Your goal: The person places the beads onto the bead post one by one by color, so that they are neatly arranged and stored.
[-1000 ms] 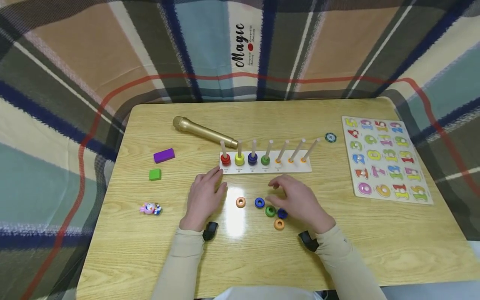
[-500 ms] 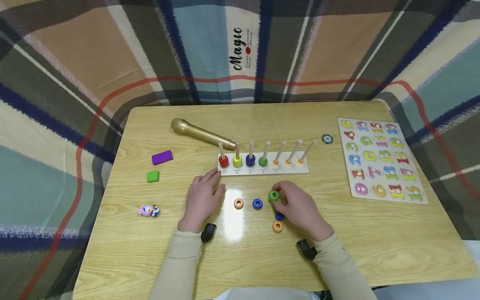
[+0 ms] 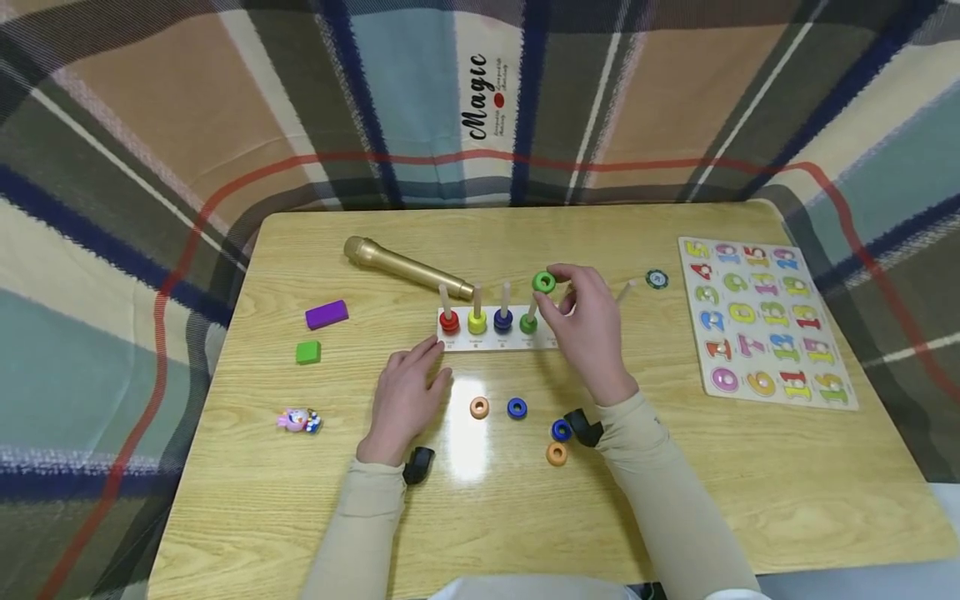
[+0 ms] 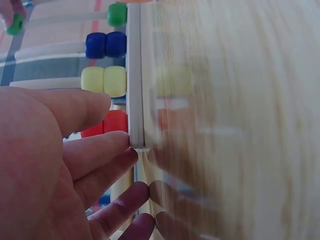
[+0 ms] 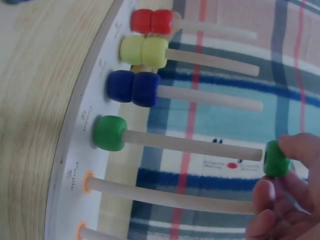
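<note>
My right hand (image 3: 588, 329) pinches a green ring (image 3: 543, 282) between thumb and fingers, up by the top of the green peg. In the right wrist view this green ring (image 5: 276, 158) is right at the tip of the peg (image 5: 195, 145), which bears one green ring (image 5: 109, 133) at its base. The white peg board (image 3: 491, 342) also carries two red, two yellow and two blue rings on its first pegs. My left hand (image 3: 405, 404) lies on the table with straight fingers, fingertips at the board's left front corner. My right hand hides the board's right part in the head view.
Loose rings lie before the board: an orange ring (image 3: 479, 407), a blue ring (image 3: 517, 407), another blue and another orange. A gold microphone (image 3: 408, 267) lies behind. Purple (image 3: 327, 314) and green blocks (image 3: 308, 352) and a small figurine (image 3: 299, 420) are left; a number board (image 3: 765, 325) and chip (image 3: 657, 279) are right.
My right hand has picked up the green ring from the table and moved it forward and up to the green peg's top. The left hand has stayed at the board's corner.
</note>
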The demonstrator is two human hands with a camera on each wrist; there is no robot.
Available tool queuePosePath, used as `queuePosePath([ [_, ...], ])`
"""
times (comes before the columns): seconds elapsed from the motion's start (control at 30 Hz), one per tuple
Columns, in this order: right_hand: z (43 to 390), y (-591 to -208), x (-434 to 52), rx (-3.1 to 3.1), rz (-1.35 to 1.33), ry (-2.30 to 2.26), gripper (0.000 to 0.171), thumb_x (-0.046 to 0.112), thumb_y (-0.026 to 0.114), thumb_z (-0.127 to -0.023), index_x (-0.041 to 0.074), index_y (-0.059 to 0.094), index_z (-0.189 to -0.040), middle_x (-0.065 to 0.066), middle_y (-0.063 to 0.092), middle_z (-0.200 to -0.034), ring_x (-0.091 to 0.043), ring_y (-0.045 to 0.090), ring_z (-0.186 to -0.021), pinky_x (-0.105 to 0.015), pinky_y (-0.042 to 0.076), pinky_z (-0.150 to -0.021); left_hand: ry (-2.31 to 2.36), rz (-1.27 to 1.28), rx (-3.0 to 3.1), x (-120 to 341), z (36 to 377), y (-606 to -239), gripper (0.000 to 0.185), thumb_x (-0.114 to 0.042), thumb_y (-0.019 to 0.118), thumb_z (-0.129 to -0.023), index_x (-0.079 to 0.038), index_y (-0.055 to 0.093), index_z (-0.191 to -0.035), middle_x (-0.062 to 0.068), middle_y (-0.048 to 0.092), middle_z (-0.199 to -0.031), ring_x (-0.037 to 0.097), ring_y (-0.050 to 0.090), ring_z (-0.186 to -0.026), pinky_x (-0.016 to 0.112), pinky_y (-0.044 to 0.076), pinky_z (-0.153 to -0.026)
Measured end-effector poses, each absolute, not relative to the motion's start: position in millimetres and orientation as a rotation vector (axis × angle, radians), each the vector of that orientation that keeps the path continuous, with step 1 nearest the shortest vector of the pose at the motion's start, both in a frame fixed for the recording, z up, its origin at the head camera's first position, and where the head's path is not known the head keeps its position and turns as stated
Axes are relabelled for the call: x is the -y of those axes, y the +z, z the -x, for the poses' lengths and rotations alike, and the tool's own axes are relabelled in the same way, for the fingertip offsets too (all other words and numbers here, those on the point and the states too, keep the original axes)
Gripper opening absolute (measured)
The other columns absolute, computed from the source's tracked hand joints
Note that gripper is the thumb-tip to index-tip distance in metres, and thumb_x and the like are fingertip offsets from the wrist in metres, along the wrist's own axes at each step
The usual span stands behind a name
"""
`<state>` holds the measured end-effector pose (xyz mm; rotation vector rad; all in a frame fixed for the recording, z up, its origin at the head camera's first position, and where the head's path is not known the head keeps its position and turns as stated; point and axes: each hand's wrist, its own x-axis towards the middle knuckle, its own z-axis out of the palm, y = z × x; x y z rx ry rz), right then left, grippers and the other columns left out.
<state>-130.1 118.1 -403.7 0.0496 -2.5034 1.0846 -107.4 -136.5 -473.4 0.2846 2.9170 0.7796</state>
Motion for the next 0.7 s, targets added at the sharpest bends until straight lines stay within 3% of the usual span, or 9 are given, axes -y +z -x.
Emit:
queuePosePath([
  [0.4, 131, -408, -117, 2.583, -0.039, 0.930, 0.037, 0.019, 0.076, -0.093, 0.006, 0.067, -0.127, -0.012, 0.069, -0.114, -0.026, 0.064, -0.075, -0.029, 0.042, -0.060, 0.773, -0.291, -2.930, 135, 107, -476, 0.049, -0.034, 0.059, -0.103, -0.013, 0.056, -0.148, 0.001, 0.048, -0.159, 0.032, 0.052, -0.127, 0.049, 0.044, -0.105],
  [0.7, 116, -402, -120, 2.596, -0.167, 0.937, 0.027, 0.012, 0.074, -0.093, 0.006, 0.071, -0.119, -0.012, 0.070, -0.110, -0.027, 0.063, -0.076, -0.033, 0.048, -0.063, 0.779, -0.282, -2.924, 136, 108, -475, 0.049, -0.033, 0.060, -0.103, -0.012, 0.056, -0.147, 0.002, 0.049, -0.158, 0.033, 0.052, -0.127, 0.049, 0.044, -0.105],
])
